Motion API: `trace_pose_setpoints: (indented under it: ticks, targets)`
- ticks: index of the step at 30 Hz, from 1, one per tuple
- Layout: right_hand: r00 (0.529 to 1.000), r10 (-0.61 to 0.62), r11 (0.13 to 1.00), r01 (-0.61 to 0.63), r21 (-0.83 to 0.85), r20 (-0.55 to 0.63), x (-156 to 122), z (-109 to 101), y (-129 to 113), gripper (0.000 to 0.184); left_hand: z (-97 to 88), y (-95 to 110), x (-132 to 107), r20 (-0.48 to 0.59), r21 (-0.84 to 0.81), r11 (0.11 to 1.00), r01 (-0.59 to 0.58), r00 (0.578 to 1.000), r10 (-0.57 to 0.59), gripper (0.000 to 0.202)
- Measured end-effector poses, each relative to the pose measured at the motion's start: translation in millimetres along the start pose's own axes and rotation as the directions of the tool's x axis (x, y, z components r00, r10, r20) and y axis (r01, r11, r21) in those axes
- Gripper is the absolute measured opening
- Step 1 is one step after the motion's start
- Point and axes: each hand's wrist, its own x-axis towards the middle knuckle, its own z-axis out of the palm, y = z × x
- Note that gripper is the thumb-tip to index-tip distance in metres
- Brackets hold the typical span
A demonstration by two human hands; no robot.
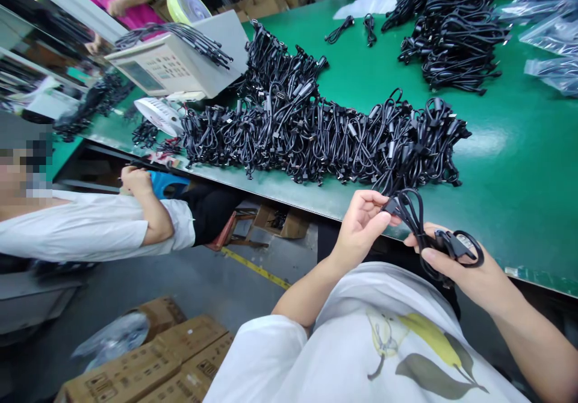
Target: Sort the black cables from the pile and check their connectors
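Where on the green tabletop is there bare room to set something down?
The widest free patch of tabletop lies right of the long cable pile, between the plastic bags and the right hand. A smaller one: between that pile and two loose cables. Crowded: the pile, the farther cable stack, around the beige instrument.

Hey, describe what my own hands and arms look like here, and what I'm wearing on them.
Your left hand and right hand are bare, with no gloves, rings or wristbands showing. Both forearms are uncovered. On the left, a short, loose white sleeve shows, part of a white shirt printed with yellow and grey-green shapes. The right sleeve can't be made out.
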Motion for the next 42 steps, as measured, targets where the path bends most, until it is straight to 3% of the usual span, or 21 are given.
trace_pose_setpoints:
  ticks: [10, 14, 20, 26, 33, 39, 42]
  targets:
    - [0.999, 0.022, 0.996, -0.024, 0.081, 0.026, 0.8, 2.0, 11.3, 0.034, 0.0, 0.5, 0.4, 0.0, -0.006, 1.0, 0.026, 1.0, -0.026, 0.044]
    - [0.999, 0.002, 0.978, -0.013, 0.21, 0.054, -0.2, 1.1, 20.6, 0.03, -1.7, -0.3, 1.3, 0.051, -0.1, 0.995, 0.027, 0.998, -0.022, 0.055]
    - [0.981, 0.032, 0.924, -0.101, 0.368, 0.189, 0.2, 10.0, 27.7, 0.032, 0.5, -3.5, -0.1, 0.024, -0.139, 0.969, 0.204, 0.979, -0.202, 0.052]
    - [0.975, 0.086, 0.785, -0.194, 0.588, 0.206, 4.1, 21.9, 15.4, 0.036, 6.4, -6.5, -0.7, 0.014, -0.257, 0.926, 0.277, 0.959, -0.283, 0.056]
    - [0.977, 0.124, 0.809, -0.199, 0.553, 0.171, 3.9, 22.4, 13.3, 0.035, 5.4, -3.1, 0.7, -0.035, -0.27, 0.923, 0.273, 0.955, -0.293, 0.057]
    - [0.942, 0.22, 0.613, -0.336, 0.716, 0.253, 6.3, 26.0, 6.0, 0.042, 4.1, 1.2, -0.7, -0.014, -0.256, 0.93, 0.263, 0.961, -0.276, 0.046]
    - [0.931, 0.245, 0.566, -0.363, 0.74, 0.27, 8.0, 28.0, 3.9, 0.041, 4.3, 2.1, -2.0, 0.008, -0.246, 0.935, 0.256, 0.965, -0.262, 0.043]
